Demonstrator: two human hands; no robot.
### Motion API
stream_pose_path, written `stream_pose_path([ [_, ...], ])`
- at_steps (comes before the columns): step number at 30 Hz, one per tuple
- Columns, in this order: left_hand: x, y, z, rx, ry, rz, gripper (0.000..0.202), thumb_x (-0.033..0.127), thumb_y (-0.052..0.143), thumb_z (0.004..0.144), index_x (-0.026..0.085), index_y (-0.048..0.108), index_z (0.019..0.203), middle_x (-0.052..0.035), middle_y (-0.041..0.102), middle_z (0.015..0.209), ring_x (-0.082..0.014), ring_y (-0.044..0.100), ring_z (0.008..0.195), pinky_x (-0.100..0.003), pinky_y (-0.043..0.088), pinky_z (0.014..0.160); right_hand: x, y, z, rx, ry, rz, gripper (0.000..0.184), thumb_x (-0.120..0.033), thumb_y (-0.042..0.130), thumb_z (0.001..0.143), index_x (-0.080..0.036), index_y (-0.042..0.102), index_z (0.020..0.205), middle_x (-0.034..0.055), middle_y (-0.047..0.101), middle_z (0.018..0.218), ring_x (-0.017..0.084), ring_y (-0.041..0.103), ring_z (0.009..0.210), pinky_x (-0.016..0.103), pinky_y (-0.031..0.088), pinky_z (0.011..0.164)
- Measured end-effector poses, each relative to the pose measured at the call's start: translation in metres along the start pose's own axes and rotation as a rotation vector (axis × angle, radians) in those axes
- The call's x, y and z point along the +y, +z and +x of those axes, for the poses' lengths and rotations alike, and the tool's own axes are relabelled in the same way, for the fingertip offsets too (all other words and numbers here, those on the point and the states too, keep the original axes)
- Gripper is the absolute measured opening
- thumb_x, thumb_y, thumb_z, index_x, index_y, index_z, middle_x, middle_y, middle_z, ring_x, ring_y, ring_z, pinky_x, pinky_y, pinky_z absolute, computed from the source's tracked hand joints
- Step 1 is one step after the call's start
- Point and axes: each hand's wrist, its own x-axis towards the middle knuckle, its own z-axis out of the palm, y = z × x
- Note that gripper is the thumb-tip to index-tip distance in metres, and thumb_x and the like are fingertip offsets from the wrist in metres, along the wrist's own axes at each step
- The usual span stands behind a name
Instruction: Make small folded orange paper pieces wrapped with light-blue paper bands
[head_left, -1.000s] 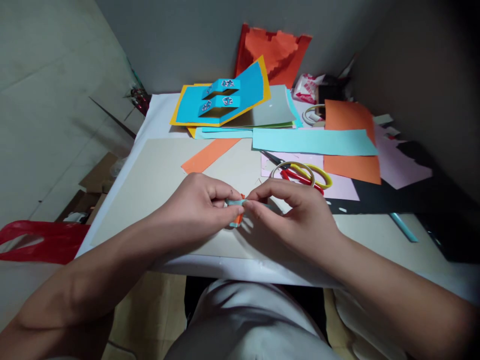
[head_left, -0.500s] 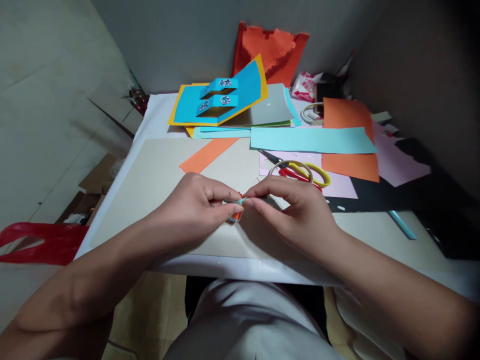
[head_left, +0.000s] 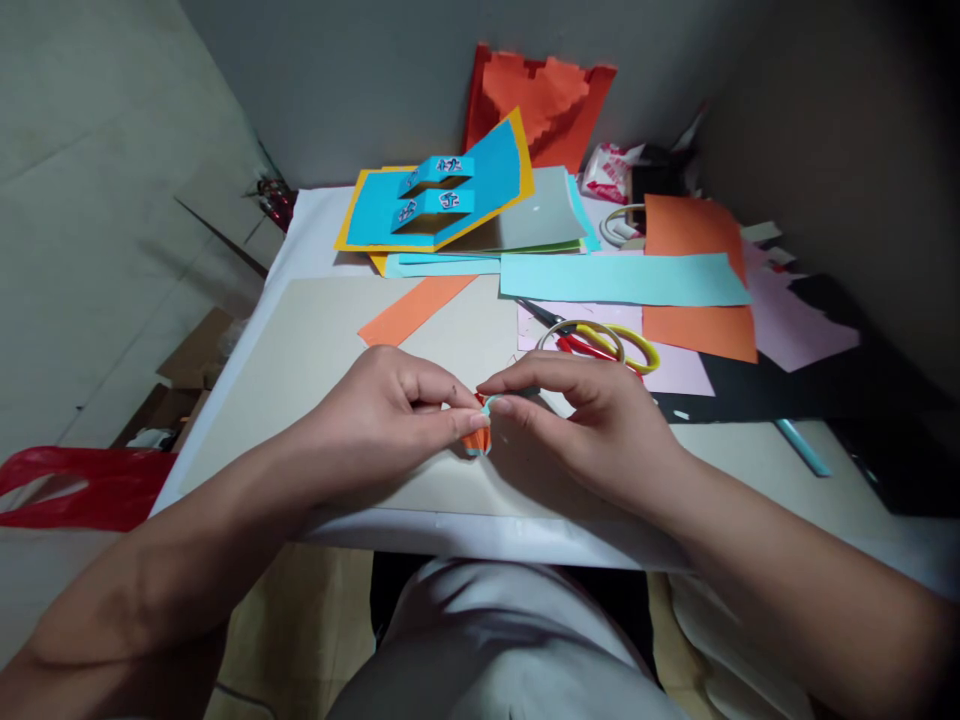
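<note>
Near the table's front edge, my left hand [head_left: 409, 405] pinches a small folded paper piece [head_left: 477, 440] in orange and light blue between thumb and fingers. My right hand [head_left: 570, 405] meets it from the other side, its thumb and forefinger closed on the curled light-blue paper end at the top. My fingers hide much of the piece, so its full shape cannot be made out. Just beyond my right hand lie scissors [head_left: 637, 348] with yellow and red handles, partly under a ring-shaped roll of tape [head_left: 551, 325]. An orange paper strip [head_left: 416, 308] rests beyond my left hand.
A light-blue paper strip [head_left: 622, 279] crosses orange paper [head_left: 701, 335] at the back right. Behind stands a blue and yellow pop-up card [head_left: 480, 180] on stacked sheets, with a red paper piece [head_left: 536, 100] against the wall. Black card [head_left: 787, 385] lies right, pink scraps [head_left: 806, 325] over it.
The small paper piece has turned and dropped slightly, showing more of its orange side. My right fingertips have parted a little more around the light-blue end.
</note>
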Motion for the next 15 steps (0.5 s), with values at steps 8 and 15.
stream_pose_path([
  [8, -0.002, -0.008, 0.001, -0.128, 0.028, 0.059, 0.017, 0.027, 0.068, 0.083, 0.018, 0.08, 0.076, 0.0004, 0.078, 0.073, -0.0124, 0.07, 0.068, -0.016, 0.049, 0.06, 0.001, -0.011, 0.002, -0.183, -0.118, 0.009, 0.021, -0.007, 0.061, 0.088, -0.019, 0.074, 0.1, 0.0039, 0.075, 0.09, 0.016, 0.068, 0.084, 0.029, 0.052, 0.076],
  [15, 0.0, -0.011, 0.001, -0.13, 0.047, 0.092, 0.016, 0.026, 0.067, 0.082, 0.018, 0.08, 0.076, -0.0003, 0.078, 0.073, -0.013, 0.069, 0.068, -0.017, 0.048, 0.061, 0.0, -0.012, 0.001, -0.183, -0.155, -0.028, 0.017, -0.009, 0.061, 0.089, -0.019, 0.071, 0.098, 0.004, 0.074, 0.09, 0.016, 0.067, 0.083, 0.029, 0.051, 0.076],
])
